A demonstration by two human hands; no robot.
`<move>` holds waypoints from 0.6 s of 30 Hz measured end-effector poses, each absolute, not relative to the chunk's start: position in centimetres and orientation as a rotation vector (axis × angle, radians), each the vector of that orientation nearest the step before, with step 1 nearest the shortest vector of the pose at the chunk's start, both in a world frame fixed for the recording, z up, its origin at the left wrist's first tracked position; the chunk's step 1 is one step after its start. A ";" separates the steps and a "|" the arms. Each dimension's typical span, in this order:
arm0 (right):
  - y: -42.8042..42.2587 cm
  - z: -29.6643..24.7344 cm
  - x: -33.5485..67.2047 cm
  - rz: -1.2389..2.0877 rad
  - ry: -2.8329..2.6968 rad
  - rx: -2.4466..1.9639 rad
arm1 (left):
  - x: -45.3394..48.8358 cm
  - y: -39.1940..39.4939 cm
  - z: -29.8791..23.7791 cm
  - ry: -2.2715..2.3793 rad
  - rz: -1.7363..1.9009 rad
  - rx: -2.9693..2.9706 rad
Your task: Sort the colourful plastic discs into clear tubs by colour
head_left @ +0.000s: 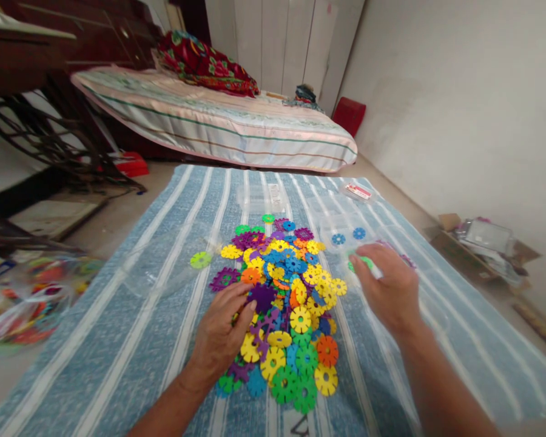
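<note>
Nearest: a heap of multicoloured, round, notched plastic discs (300,318) lies on a blue-and-white striped cloth (95,346), between the hands, its long axis running away from the person. The left hand (221,328) is half curled at the heap's left flank, thumb by a dark purple, toothed plastic disc (262,297); grip not confirmed. The right hand (391,285), right of the heap, has thumb and fingers curled at a round green plastic disc (366,262); whether pinched, cannot tell. Just beyond, nearer that hand: two round blue plastic discs (359,233)
</note>
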State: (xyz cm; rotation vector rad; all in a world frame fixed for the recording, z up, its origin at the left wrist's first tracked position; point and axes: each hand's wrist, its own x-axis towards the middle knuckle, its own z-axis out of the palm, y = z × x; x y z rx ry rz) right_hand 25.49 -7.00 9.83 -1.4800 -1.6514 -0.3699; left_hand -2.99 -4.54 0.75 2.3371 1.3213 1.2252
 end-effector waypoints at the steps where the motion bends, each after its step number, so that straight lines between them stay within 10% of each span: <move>1: -7.5 9.4 24.9 -0.276 -1.713 -1.465 | -3.0 -4.6 0.7 1.322 1.224 2.335; 18: -15.0 3.4 19.2 0.262 -2.141 -1.674 | -2.8 -4.8 1.0 1.354 1.174 2.274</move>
